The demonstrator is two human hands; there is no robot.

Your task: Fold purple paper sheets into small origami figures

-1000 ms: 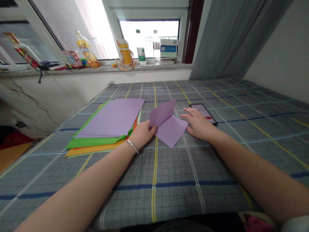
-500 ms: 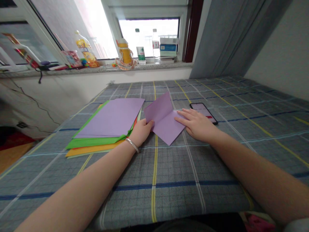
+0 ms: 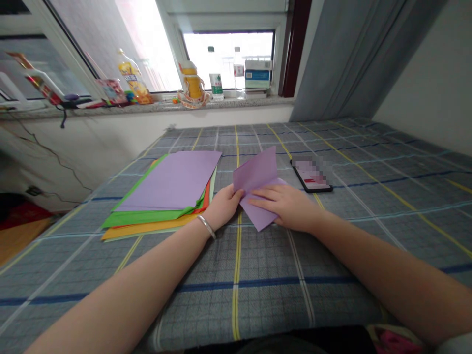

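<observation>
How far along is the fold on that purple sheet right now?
Done: one purple sheet lies apart from the coloured paper stack, already creased, one flap standing up. In hand: the left hand pinches its left corner while the right hand lies flat on the lower half. Left: the raised flap is not pressed flat.

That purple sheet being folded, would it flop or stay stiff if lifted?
Probably floppy: the purple sheet looks thin, and its raised flap stands only because the left hand pinches its edge. Likely very light; the right hand lies flat on it.
</observation>
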